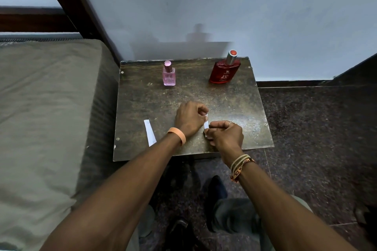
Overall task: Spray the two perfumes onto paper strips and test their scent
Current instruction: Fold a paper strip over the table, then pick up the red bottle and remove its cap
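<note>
Your left hand (189,117) and right hand (225,134) each pinched an end of one paper strip (206,125) just over the bench (234,108); tugging could have torn it. The spare strip (149,132) lay beside your left forearm (132,179), easily brushed off.

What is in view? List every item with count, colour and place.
pink perfume bottle: one, pink, table's far side, left
red perfume bottle: one, red with silver cap, table's far right
loose paper strip: one, white, flat on table's near left
held paper strip: one, white, between both hands, mid-table
table: one, dark mottled brown, centre
mattress: one, grey-green, left of table
floor: dark speckled, right and below
wall: pale grey-blue, behind table
left hand: pinches held strip's far end; orange wristband
right hand: pinches its near end; thread bands on wrist
</note>
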Motion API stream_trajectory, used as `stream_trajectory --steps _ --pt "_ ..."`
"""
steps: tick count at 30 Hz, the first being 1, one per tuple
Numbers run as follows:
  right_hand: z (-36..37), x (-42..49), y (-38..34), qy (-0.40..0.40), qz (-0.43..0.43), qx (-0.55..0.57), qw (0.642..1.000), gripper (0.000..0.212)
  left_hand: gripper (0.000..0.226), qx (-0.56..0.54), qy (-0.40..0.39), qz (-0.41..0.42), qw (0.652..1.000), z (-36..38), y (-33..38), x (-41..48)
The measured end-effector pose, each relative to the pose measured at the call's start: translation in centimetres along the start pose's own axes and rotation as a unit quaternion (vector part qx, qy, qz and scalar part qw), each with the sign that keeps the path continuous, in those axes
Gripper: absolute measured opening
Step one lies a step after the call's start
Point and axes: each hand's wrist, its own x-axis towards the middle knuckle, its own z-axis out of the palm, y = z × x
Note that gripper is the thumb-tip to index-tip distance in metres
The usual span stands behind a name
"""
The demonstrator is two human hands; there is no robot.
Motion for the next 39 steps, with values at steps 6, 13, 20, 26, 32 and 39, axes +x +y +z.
stream_trajectory --steps 6,13,20,26,32,39 --pt "0.7 0.4 0.2 0.012 -0.016 -0.069 0.997 0.021 0.02 -0.017 0.001 -0.002 1.0 -0.1 -0.2 0.0" --pt "-0.9 0.1 0.4 0.113 -0.04 -0.017 0.993 0.009 0.018 -0.036 0.022 -0.015 0.999 -0.7 -0.3 -0.6" --pt "-3.2 2.9 -3.3 0.155 -0.111 0.009 0.982 0.036 0.019 -0.045 0.111 0.027 0.992 -3.7 -0.3 0.2" --pt "-2.8 7.0 -10.2 0.087 -0.239 -0.126 0.959 0.095 0.047 -0.071 0.08 0.051 0.993 -5.2 3.5 3.9" --pt "-2.8 9.6 -13.1 -0.048 -0.269 -0.132 0.953 0.095 0.068 -0.07 0.005 0.022 0.997 -4.0 6.3 7.6" --pt "-3.2 8.9 -12.8 -0.033 -0.334 -0.22 0.916 0.041 0.051 -0.121 -0.003 0.029 0.992 -3.0 7.0 7.2"
